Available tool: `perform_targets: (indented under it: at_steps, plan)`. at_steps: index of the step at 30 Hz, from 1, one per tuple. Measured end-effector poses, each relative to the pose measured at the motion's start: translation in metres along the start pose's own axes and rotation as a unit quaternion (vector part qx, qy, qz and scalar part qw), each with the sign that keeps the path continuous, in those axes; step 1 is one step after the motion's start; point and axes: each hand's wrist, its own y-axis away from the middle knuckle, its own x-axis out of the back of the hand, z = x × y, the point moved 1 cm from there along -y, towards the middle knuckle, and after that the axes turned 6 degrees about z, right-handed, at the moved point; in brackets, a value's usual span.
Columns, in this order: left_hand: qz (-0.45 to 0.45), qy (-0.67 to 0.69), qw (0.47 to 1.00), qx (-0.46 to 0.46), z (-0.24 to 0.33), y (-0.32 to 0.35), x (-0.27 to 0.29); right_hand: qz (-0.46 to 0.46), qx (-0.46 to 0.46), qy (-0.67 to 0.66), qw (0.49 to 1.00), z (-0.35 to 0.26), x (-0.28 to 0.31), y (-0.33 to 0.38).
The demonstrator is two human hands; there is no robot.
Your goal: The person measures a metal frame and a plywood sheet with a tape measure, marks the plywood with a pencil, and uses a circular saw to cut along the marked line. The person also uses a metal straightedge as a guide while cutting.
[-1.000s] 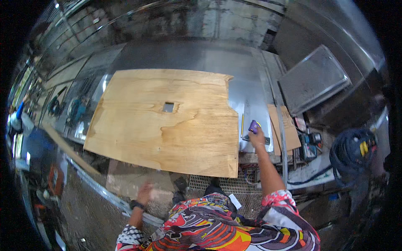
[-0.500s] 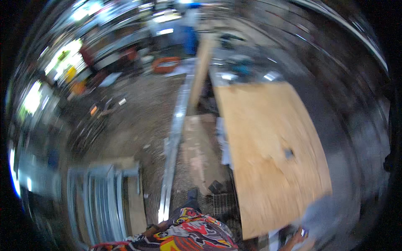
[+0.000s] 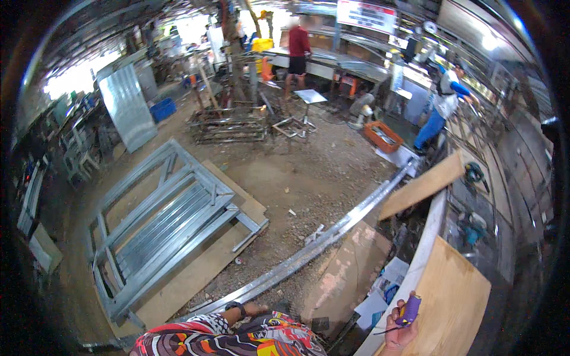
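Head view: right hand (image 3: 399, 335), grip closed on one purple tool (image 3: 409, 310); left hand hidden; one plywood sheet (image 3: 454, 296).

A plywood sheet (image 3: 454, 296) lies on the metal counter (image 3: 423, 261) at near right. On the dirt floor (image 3: 297, 172), a metal frame (image 3: 160, 219) rests on boards at left, and a long rail (image 3: 320, 243) runs diagonally beside it.

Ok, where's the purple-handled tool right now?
In the head view, lower right: the purple-handled tool is in the right hand, over the near edge of the plywood sheet.
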Motion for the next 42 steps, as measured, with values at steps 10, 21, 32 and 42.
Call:
perform_targets:
  at_steps: [10,21,32,42]
  plan:
    - [-0.023,0.269,0.963,0.006,0.107,0.021,0.087,0.084,-0.244,-0.085,0.962,0.077,0.055,-0.14]
    - [0.376,-0.212,0.57,-0.699,0.605,0.207,0.262,-0.076,-0.277,0.506,0.813,0.118,-0.041,-0.398]
    - [0.562,-0.14,0.479,-0.66,0.737,0.14,0.308,-0.211,-0.182,0.681,0.677,0.21,-0.154,-0.605]
    - [0.462,0.162,0.842,-0.226,0.554,-0.154,0.512,-0.414,-0.139,0.664,0.606,0.391,-0.308,-0.66]
